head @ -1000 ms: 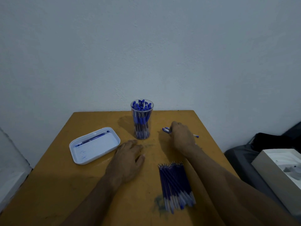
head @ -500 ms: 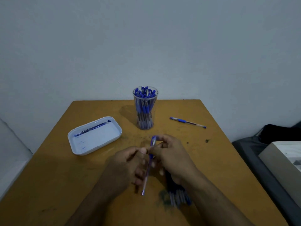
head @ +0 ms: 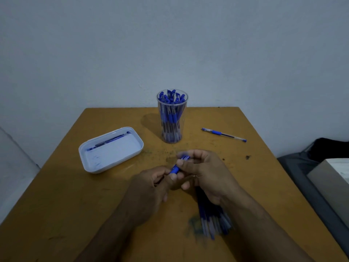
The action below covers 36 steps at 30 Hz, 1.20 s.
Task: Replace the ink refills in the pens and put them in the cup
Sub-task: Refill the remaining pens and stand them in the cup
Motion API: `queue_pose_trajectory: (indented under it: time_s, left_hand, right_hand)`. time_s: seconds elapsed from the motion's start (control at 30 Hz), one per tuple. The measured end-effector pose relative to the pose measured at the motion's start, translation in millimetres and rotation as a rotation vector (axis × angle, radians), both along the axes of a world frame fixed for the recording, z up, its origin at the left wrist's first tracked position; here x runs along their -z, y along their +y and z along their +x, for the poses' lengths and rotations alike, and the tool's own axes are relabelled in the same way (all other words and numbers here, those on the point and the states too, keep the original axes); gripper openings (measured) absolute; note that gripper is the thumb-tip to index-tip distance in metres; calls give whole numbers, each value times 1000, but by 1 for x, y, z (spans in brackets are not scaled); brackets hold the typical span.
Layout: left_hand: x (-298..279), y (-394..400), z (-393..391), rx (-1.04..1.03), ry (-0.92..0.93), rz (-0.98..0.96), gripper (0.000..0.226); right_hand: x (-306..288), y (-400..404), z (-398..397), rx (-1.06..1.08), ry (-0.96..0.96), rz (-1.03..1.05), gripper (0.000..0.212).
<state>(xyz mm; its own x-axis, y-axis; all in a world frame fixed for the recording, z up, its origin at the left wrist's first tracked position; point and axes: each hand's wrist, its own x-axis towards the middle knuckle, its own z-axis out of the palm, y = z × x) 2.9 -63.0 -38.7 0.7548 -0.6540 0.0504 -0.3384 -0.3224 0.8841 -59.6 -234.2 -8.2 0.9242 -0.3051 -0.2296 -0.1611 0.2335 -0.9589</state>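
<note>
I've got both hands on one blue-capped, clear-barrelled pen (head: 178,165), held over the middle of the yellow-brown wooden surface (head: 75,195). Left hand (head: 151,188) pinches the lower end, right hand (head: 205,174) curls round the upper, blue-grip end. Looks like I'm abt to unscrew or pull it apart.

Risks, as I judge them: the barrel is thin and mostly hidden by my fingers, so a twist could slip and drop small parts onto the surface. The bundle of blue ink refills (head: 213,218) lies right under my right wrist; a careless forearm could scatter them. The tall clear plastic cup (head: 172,118), packed w/ blue pens, stands just beyond the hands and looks tippy. A second blue pen (head: 223,134) lies loose near the right edge. The white rounded tray (head: 111,159) holds one blue stick.

No brand, label or writing readable; too dim and small.
</note>
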Motion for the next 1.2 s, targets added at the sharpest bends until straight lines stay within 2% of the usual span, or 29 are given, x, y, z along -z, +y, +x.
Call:
queue_pose_trajectory:
  time_s: [0.2, 0.33, 0.43, 0.83, 1.2]
  left_hand:
    - [2, 6, 5, -5, -8, -14, 20]
    - [2, 5, 4, 9, 20, -63, 29]
    - [3, 5, 5, 17, 23, -68, 34]
    - [7, 7, 10, 58, 62, -84, 30]
    - [8, 7, 12, 70, 49, -83, 26]
  right_hand:
    - [1, -2, -1, -16, -32, 23, 21]
    - [3, -1, -2, -11, -51, 11, 18]
    - [1, -1, -3, -21, -55, -35, 16]
    - [-3, -3, -4, -77, -57, -200, 13]
    - [-2, -1, -3, -76, -71, -237, 13]
